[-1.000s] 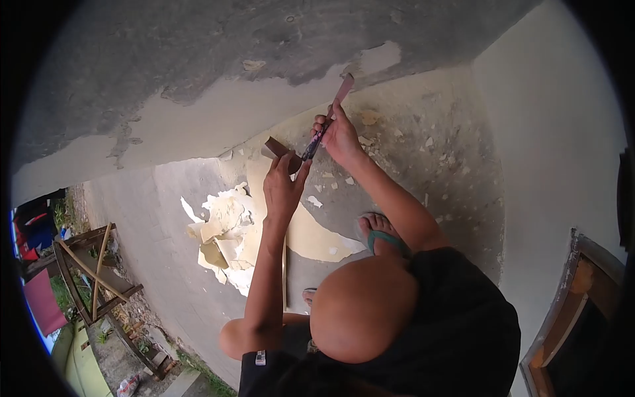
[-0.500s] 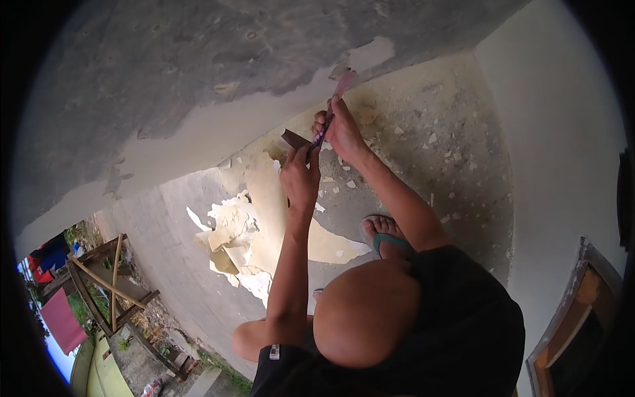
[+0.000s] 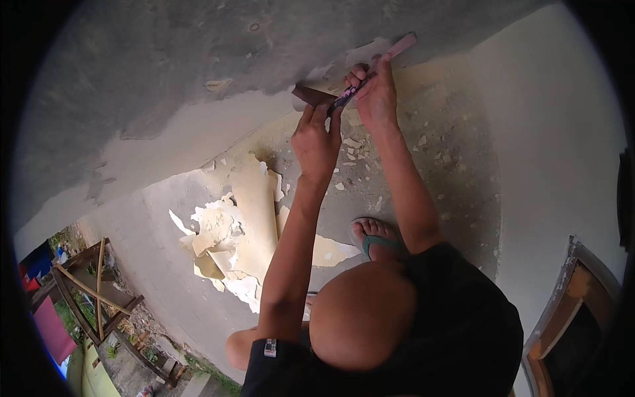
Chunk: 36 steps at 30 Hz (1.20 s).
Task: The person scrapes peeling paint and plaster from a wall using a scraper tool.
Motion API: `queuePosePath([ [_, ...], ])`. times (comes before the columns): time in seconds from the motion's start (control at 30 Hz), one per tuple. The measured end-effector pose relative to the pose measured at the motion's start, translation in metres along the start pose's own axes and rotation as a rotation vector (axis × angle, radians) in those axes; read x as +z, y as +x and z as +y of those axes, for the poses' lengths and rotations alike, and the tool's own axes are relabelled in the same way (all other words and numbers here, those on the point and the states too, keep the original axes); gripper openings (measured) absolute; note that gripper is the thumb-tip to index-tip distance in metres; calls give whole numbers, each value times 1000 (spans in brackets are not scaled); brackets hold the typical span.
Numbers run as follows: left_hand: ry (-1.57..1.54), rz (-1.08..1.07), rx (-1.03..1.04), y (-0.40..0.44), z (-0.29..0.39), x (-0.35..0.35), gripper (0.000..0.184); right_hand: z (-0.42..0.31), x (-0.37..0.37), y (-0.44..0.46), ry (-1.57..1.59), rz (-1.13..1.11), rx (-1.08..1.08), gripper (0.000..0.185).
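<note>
Both hands are raised at the lower part of the grey wall [image 3: 178, 59], where a pale strip shows below the dark surface. My left hand [image 3: 316, 140] is closed on a scraper with a wide brown blade [image 3: 311, 96], its blade close to the pale strip. My right hand [image 3: 377, 99] grips a long knife with a dark, pink-patterned handle [image 3: 345, 96] and a pinkish blade [image 3: 402, 45] pointing up and right. The knife's handle end meets the fingers of my left hand.
Large peeled cream sheets [image 3: 254, 212] lie on the floor left of my left forearm. Small flakes [image 3: 352, 143] are scattered below the hands. A white wall [image 3: 555, 132] and wooden frame [image 3: 562, 311] stand at right, a wooden structure [image 3: 99, 284] at left.
Both hands have moved up and to the right with their tools, nearer the wall. The knife has tilted further to the right.
</note>
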<state>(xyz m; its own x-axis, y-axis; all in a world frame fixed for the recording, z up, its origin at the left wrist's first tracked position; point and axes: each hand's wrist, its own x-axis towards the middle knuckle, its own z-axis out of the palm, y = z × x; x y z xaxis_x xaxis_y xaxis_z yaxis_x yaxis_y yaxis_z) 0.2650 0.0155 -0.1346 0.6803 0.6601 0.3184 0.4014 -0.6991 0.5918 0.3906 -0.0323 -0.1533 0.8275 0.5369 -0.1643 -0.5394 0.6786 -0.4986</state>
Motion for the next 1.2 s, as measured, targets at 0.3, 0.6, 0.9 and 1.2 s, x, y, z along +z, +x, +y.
queuePosePath([
  [0.3,65,-120,-163,-93,-32,-28,19,66,-32,-69,-164,-86,396,34],
  [0.6,127,-130,-180,-74,-40,-26,22,70,-29,-55,-52,-88,343,35],
  [0.9,49,-99,-179,-73,-40,-20,20,68,-23,-53,-180,-97,313,35],
  [1.2,49,-107,-210,-75,-48,-14,19,72,-35,-49,-217,-98,347,34],
])
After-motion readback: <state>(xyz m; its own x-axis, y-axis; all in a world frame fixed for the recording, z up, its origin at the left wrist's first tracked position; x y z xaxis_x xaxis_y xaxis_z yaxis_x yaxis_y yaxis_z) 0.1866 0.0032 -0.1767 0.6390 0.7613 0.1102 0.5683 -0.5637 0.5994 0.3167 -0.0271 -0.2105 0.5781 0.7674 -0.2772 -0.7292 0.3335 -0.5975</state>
